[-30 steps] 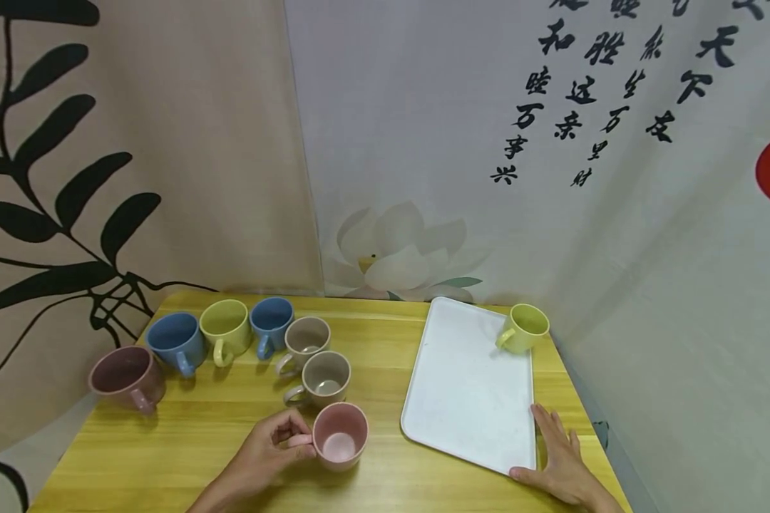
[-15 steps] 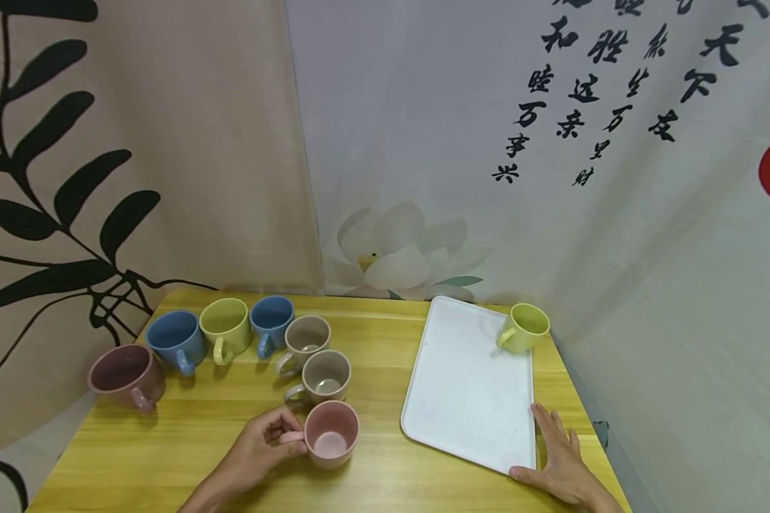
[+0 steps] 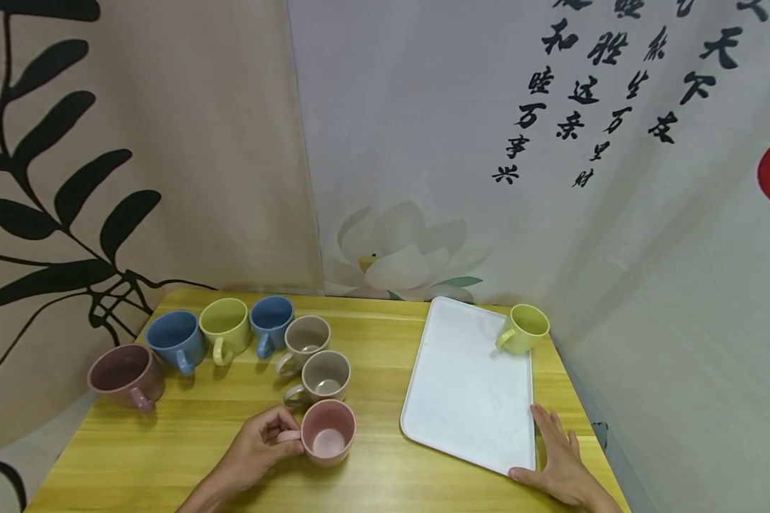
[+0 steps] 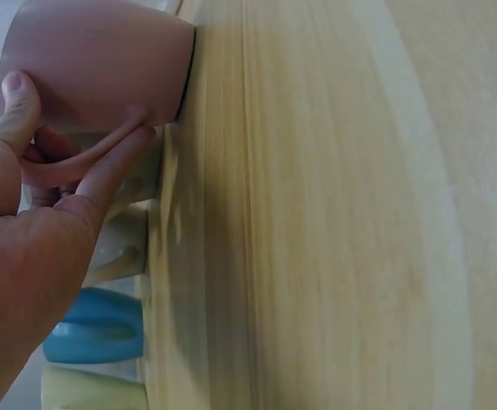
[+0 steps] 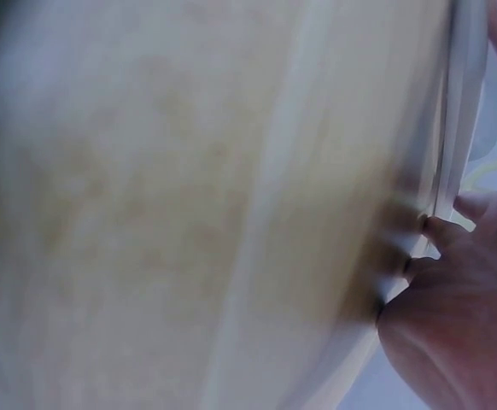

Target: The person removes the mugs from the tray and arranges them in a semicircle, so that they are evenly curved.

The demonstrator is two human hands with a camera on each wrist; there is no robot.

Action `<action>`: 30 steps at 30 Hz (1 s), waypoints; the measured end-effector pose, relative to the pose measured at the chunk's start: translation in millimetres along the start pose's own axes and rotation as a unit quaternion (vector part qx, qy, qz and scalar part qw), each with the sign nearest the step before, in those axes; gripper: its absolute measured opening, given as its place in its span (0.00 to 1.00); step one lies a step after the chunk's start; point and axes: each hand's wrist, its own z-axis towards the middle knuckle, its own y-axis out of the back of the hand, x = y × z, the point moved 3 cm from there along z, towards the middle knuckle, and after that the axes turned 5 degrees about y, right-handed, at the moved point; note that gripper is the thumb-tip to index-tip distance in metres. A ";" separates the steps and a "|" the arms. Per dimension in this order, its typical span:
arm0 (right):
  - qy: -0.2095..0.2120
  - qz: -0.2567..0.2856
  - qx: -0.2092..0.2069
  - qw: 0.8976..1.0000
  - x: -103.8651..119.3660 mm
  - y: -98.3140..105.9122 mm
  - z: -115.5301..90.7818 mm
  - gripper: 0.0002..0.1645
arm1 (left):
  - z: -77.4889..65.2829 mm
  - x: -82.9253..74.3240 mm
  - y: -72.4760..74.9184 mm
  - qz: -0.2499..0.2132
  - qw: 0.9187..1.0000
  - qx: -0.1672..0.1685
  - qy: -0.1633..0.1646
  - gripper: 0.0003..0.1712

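My left hand pinches the handle of a pink mug near the table's front, thumb and fingers on the handle. In the left wrist view the pink mug stands upright on the wood, its handle between thumb and fingers. Just behind it are two grey-beige mugs, one behind the other. At the right, my right hand lies with spread fingers against the right edge and near corner of a white tray. A yellow-green mug sits at the tray's far right corner.
Along the table's back left stand two blue mugs with a yellow-green mug between them. A dark pink mug is at the left edge. The wooden table meets a printed curtain behind.
My left hand and the pink mug have shifted slightly left and a little back, closer to the nearer grey-beige mug. The right hand and the tray have stayed in place.
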 end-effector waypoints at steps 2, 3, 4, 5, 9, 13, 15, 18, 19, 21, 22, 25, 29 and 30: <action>0.001 0.000 -0.001 1.000 0.5 0.0 -0.2 0.80 | -0.2 1.3 0.2 -0.002 1.000 -0.001 -0.001 0.12; 0.002 0.001 -0.001 1.000 0.8 0.1 -0.2 0.80 | -0.3 1.8 0.3 -0.003 1.000 -0.001 0.000 0.12; 0.003 0.000 -0.002 1.000 0.9 0.1 -0.1 0.80 | -0.3 2.4 0.4 -0.002 1.000 -0.003 0.000 0.12; 0.003 -0.001 -0.002 1.000 1.0 0.2 0.0 0.80 | -0.2 3.0 0.6 -0.001 1.000 -0.004 0.002 0.12; -0.004 0.000 0.002 1.000 0.7 0.2 0.5 0.80 | 0.3 5.0 1.6 0.002 1.000 -0.011 0.016 0.12; -0.013 0.001 0.008 1.000 0.6 0.5 0.9 0.80 | 0.3 6.0 2.6 0.002 1.000 -0.009 0.023 0.12; -0.014 0.003 0.009 1.000 0.7 0.9 1.1 0.80 | 0.1 6.1 3.4 0.002 1.000 -0.005 0.024 0.12; -0.012 0.006 0.008 1.000 0.6 1.1 0.9 0.80 | -0.5 4.7 4.6 0.000 1.000 0.000 0.029 0.13; -0.011 0.006 0.008 1.000 0.3 1.0 0.8 0.80 | -0.8 3.5 5.3 0.003 0.999 0.000 0.034 0.13; -0.011 0.007 0.008 1.000 -0.6 0.5 0.6 0.80 | -1.7 0.7 7.4 0.007 0.999 0.000 0.050 0.16; -0.011 0.006 0.008 1.000 -1.1 0.2 0.6 0.80 | -2.1 -0.9 8.6 0.008 0.998 -0.001 0.058 0.18; -0.013 0.005 0.011 1.000 -2.4 -0.7 0.9 0.80 | -3.3 -6.5 13.8 0.016 0.997 -0.006 0.077 0.23; -0.019 0.000 0.016 1.000 -2.4 -0.7 1.3 0.80 | -2.1 -14.4 21.8 0.022 0.997 -0.016 0.075 0.27; -0.020 -0.001 0.017 1.000 -2.1 -0.5 1.4 0.80 | -1.3 -16.9 23.7 0.025 0.997 -0.020 0.072 0.27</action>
